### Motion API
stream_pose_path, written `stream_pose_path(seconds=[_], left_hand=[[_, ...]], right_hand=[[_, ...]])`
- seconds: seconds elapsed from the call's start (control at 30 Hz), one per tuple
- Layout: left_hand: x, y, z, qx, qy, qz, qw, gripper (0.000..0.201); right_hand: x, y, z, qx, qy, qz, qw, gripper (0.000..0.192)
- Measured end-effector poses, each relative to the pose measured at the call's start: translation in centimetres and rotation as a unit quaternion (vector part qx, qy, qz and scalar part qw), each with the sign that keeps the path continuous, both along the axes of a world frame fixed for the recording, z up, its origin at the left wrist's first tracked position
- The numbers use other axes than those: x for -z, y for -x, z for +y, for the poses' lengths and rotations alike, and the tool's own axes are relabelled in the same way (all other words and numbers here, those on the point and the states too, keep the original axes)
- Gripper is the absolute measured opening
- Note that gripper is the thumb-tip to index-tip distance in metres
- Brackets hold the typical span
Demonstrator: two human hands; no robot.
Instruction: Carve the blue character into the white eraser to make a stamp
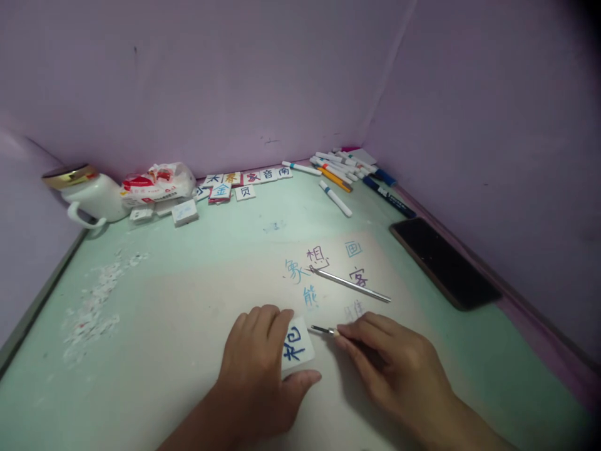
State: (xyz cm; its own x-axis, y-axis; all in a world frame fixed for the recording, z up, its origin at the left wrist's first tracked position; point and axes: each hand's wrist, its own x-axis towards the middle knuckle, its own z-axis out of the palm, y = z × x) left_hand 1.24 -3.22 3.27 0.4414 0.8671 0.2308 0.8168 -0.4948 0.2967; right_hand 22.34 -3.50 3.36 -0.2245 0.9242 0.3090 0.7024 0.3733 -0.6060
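My left hand [258, 357] grips a small white block [305, 352] that bears a dark blue written character; the fingers hide its left side. In my right hand [389, 357] is a carving knife [323, 330] with a thin metal tip, held like a pen. Its tip points left, close to the block's right edge; whether it touches I cannot tell. A slim silver metal rod [357, 286] lies on the table [188, 313] just beyond my hands. Around it, characters in blue and purple ink are written on the tabletop.
White shavings [101, 297] are scattered at the left. Along the back wall stand a white mug [101, 197] with a gold lid, a tissue pack [159, 183] and several character blocks [245, 191]. Markers [335, 198] are piled at the back right, near a dark phone [444, 263].
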Motion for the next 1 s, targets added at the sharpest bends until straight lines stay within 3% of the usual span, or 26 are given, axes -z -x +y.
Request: stream_pose_path(seconds=[0.2,0.43,1.0], left_hand=[[-0.5,-0.3,-0.8,-0.043,-0.019,0.017,0.999,0.042],[-0.4,-0.3,-0.5,-0.033,-0.028,-0.002,0.999,0.025],[0.2,-0.9,-0.5,-0.031,-0.04,-0.024,0.998,0.025]], right_hand=[[-0.1,0.1,-0.5,0.003,-0.005,-0.009,1.0,0.015],[-0.2,0.8,-0.9,-0.007,-0.015,-0.002,1.0,0.018],[0.7,2.4,-0.2,0.032,-0.054,-0.04,0.997,0.022]])
